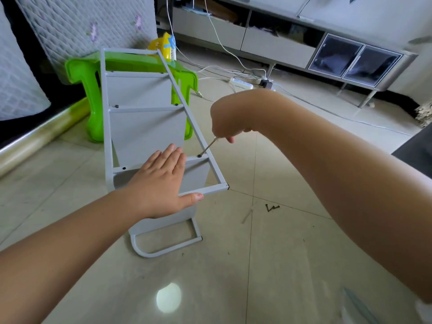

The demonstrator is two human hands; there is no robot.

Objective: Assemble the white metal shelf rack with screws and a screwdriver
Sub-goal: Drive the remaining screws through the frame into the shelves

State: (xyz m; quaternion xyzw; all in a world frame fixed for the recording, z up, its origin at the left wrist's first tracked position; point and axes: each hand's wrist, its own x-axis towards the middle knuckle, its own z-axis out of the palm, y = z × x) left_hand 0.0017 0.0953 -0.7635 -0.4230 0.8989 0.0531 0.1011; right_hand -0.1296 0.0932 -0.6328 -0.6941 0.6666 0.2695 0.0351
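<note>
The white metal shelf rack (pixel 145 127) lies on its side on the tiled floor, its side frame facing up and its shelves crossing below. My left hand (pixel 161 181) presses flat on the near end of the frame, fingers straight, thumb along the end bar. My right hand (pixel 224 120) grips the handle of a thin screwdriver (pixel 208 147). Its tip sits on a black screw (pixel 199 155) in the right rail, at the nearest shelf. Other black screws (pixel 124 168) show along both rails.
Loose black screws (pixel 271 208) and a thin metal rod (pixel 248 213) lie on the floor to the right of the rack. A green plastic stool (pixel 88 90) stands behind it. White cables and a power strip (pixel 242 82) run along the floor in front of a TV cabinet (pixel 278 43).
</note>
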